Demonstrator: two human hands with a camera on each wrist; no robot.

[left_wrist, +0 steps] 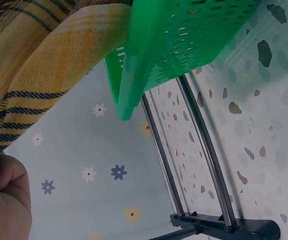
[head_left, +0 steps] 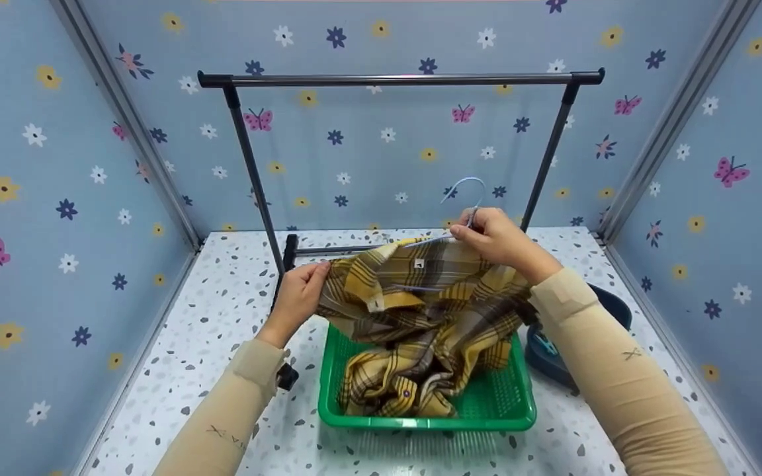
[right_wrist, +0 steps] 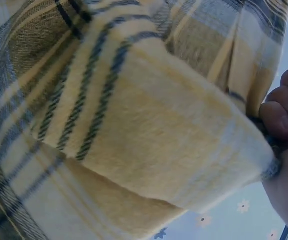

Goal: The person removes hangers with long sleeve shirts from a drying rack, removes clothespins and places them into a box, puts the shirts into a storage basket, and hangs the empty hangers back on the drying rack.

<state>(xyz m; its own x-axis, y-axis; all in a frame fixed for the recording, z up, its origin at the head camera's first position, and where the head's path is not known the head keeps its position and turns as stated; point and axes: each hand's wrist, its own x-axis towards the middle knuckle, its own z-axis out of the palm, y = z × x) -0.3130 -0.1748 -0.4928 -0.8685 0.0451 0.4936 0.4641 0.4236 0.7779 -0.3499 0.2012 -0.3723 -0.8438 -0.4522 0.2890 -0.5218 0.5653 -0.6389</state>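
Observation:
A yellow and brown plaid shirt (head_left: 440,324) is held up, its lower part bunched in a green basket (head_left: 421,423). My left hand (head_left: 298,294) pinches the shirt's shoulder at its left end; in the left wrist view that hand (left_wrist: 6,200) shows at the lower left beside the cloth (left_wrist: 59,65). My right hand (head_left: 497,238) grips a light blue hanger (head_left: 467,178) just below its hook, at the collar. Part of the hanger lies inside the shirt, the rest hidden by cloth. In the right wrist view the right hand's curled fingers (right_wrist: 283,112) appear beside the shirt (right_wrist: 134,125).
A dark metal clothes rack (head_left: 394,80) stands behind the basket, its top bar level. To the right, partly behind my right arm, is a dark blue basin (head_left: 609,307) with light blue items (head_left: 545,342) inside. Flower-patterned walls enclose the speckled table (head_left: 176,370).

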